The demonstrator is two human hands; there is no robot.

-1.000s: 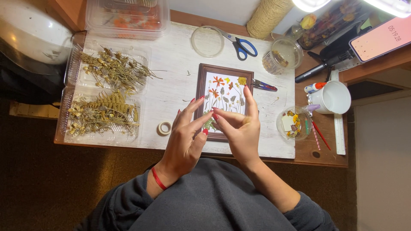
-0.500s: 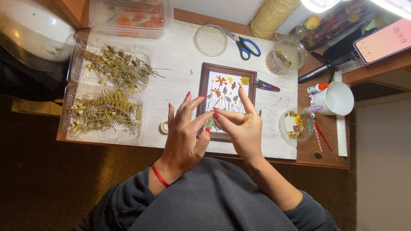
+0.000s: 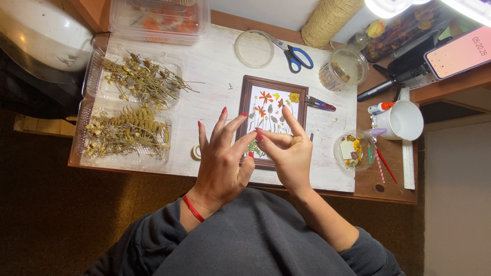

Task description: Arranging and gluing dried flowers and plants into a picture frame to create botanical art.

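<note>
Lower edge of brown picture frame (image 3: pixel 247 107) hidden behind both hands. Frame lies flat, mid white tabletop (image 3: pixel 215 66), pressed flowers inside. Left hand (image 3: pixel 221 162) fingers spread apart, gripping nothing visible. Right hand (image 3: pixel 287 153) thumb and fingertips drawn together; whether anything is pinched between them: cannot tell. Count: two clear trays (image 3: pixel 87 110) of dried plants, one pair of scissors (image 3: pixel 294 53), one white mug (image 3: pixel 406 120).
</note>
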